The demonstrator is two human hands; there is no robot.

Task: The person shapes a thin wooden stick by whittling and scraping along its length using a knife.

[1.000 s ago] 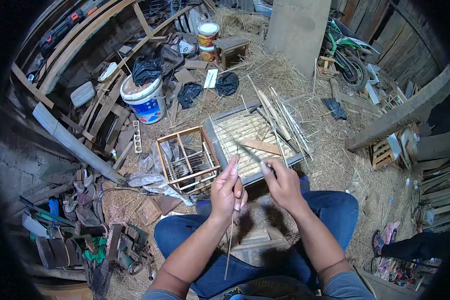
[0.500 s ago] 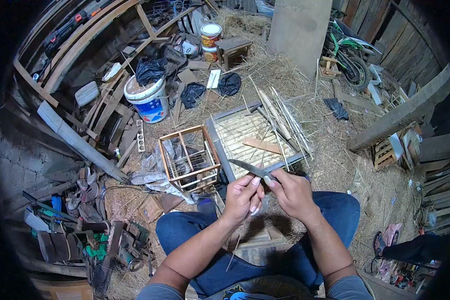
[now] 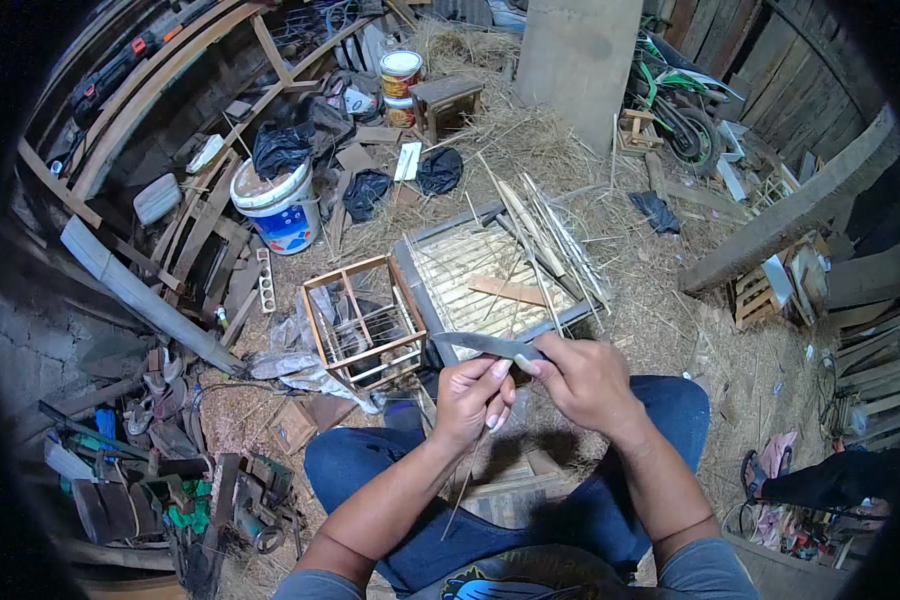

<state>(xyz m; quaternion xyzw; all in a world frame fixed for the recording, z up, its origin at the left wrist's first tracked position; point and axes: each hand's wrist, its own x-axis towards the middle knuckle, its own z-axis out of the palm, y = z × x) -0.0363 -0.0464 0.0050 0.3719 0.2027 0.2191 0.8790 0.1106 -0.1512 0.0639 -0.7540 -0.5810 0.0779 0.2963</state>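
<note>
My right hand [image 3: 585, 383] is closed round the handle of a knife [image 3: 482, 344], its blade pointing left across the top of my left hand. Between the thumb and fingers of my left hand [image 3: 473, 400] is a thin stick [image 3: 457, 500], whose lower end hangs down over my lap. The blade lies against or very near the stick's upper end; exact contact cannot be made out. Beyond my hands, a wooden frame cage [image 3: 363, 318] stands to the left of a grey-edged tray [image 3: 417, 283] bearing pale strips, a flat piece of wood and long sticks.
A white and blue bucket [image 3: 278, 208] with a black bag on top stands at the upper left. A small stool [image 3: 446, 95], a concrete pillar [image 3: 580, 75] and a motorbike [image 3: 685, 120] are farther back. At the lower right is another person's leg [image 3: 830, 477].
The knife has come down from a raised, blurred position to lie nearly level over my left hand. The stick's lower end has shifted slightly left, and the whole view has moved a little.
</note>
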